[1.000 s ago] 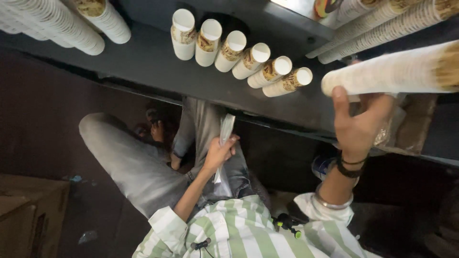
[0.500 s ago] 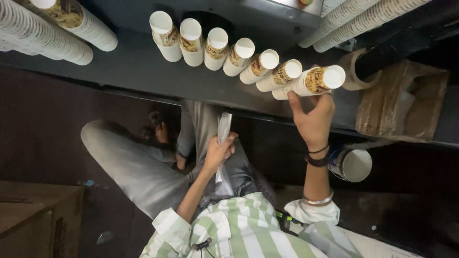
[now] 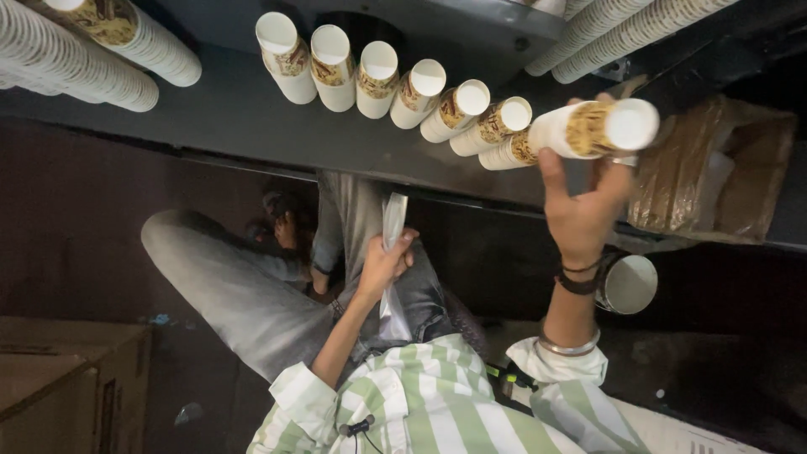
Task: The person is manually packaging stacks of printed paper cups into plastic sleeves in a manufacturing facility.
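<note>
My right hand [image 3: 582,214] is closed around a short stack of white paper cups with a brown-gold print [image 3: 593,128], lying sideways at the right end of a row of several similar cup stacks [image 3: 380,81]. The row rests on a dark grey surface [image 3: 235,118]. My left hand [image 3: 382,265] is lower, near my lap, and pinches a clear plastic sleeve [image 3: 393,220] that hangs down from it. Dark bands and a metal bangle circle my right wrist. My shirt has green and white stripes.
Long nested cup stacks lie at the top left [image 3: 80,55] and top right [image 3: 626,34]. A brown paper-lined box [image 3: 723,172] sits at the right, with a single cup [image 3: 632,284] below it. A cardboard box [image 3: 59,378] stands at the lower left. Another person [image 3: 282,231] crouches in the dark.
My right hand left the long stack at the far right and now grips a short stack at the end of the row. My left hand still holds the plastic sleeve.
</note>
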